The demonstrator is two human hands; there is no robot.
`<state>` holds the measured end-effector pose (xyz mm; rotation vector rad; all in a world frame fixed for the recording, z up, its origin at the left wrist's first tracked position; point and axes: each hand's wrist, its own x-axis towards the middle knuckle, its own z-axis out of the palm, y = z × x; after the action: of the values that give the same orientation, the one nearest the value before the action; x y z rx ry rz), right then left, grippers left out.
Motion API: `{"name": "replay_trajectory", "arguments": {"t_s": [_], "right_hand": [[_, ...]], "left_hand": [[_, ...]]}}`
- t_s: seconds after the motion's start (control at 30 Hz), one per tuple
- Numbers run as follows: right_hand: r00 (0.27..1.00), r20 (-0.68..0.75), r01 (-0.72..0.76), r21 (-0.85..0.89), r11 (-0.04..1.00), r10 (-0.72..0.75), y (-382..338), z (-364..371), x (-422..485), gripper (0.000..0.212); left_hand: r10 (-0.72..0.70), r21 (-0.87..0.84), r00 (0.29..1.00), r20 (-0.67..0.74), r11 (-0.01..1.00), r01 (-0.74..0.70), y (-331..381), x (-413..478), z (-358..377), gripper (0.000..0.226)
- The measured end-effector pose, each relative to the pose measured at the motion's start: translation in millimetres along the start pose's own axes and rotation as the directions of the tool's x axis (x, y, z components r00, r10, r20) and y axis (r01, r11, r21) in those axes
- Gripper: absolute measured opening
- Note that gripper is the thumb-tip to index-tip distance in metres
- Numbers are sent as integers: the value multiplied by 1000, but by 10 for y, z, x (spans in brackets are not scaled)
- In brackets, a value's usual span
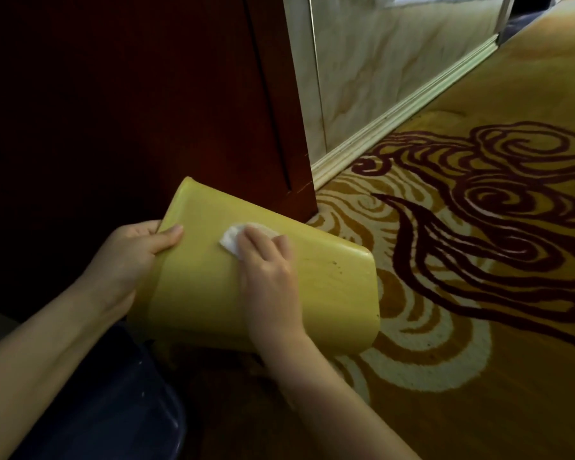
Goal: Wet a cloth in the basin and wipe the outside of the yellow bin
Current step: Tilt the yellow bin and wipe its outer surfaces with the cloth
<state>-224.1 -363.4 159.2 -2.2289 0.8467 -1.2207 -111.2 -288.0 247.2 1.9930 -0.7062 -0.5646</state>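
The yellow bin (213, 287) lies tipped on its side, low and near in the scene, over the patterned carpet (478, 260) and just in front of the dark wooden panel (146, 94), with its base toward the right and its open rim toward the left. It looks like a light, stiff plastic shell with a smooth, probably slick wall, so the rim edge is the sensible place to hold it; a wet side would likely slide under a flat palm. The left hand (136, 254) is closed on that rim at the left, thumb lying across the outer wall and fingers wrapped behind the edge. The right hand (266, 263) rests fingers-down on the upper wall, loosely curled and pressing the cloth (233, 239), a small, soft white wad, flat against the plastic.
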Motion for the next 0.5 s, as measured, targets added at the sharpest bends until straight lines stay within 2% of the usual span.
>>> {"name": "replay_trajectory", "arguments": {"t_s": [0.1, 0.17, 0.23, 0.3, 0.33, 0.37, 0.43, 0.5], "right_hand": [[983, -91, -169, -74, 983, 162, 479, -156, -198, 29], [943, -142, -318, -109, 942, 302, 831, -300, -358, 29], [869, -159, -484, -87, 871, 468, 1141, -440, -538, 27], [755, -152, -647, -11, 763, 638, 1365, -555, -665, 25], [708, -158, -691, 41, 721, 688, 1406, -606, -695, 25], [694, -185, -693, 89, 715, 696, 1395, -639, -693, 25], [755, -249, -598, 115, 793, 606, 1191, -651, -617, 26], [856, -243, -444, 108, 890, 457, 788, -574, -506, 29]], "left_hand": [[-5, -21, 1000, -13, 1000, 5, -71, 26, -46, 15], [-17, -34, 1000, -21, 999, 16, -98, 48, -73, 16], [-22, -43, 999, -24, 999, 21, -115, 66, -82, 17], [-19, -42, 1000, -25, 999, 18, -130, 84, -81, 17], [-17, -46, 1000, -25, 999, 16, -135, 90, -82, 15], [-12, -52, 1000, -25, 999, 11, -137, 99, -85, 13], [-4, -52, 1000, -24, 999, 2, -156, 117, -96, 12], [4, -40, 1000, -12, 999, -4, -163, 119, -92, 13]]}}
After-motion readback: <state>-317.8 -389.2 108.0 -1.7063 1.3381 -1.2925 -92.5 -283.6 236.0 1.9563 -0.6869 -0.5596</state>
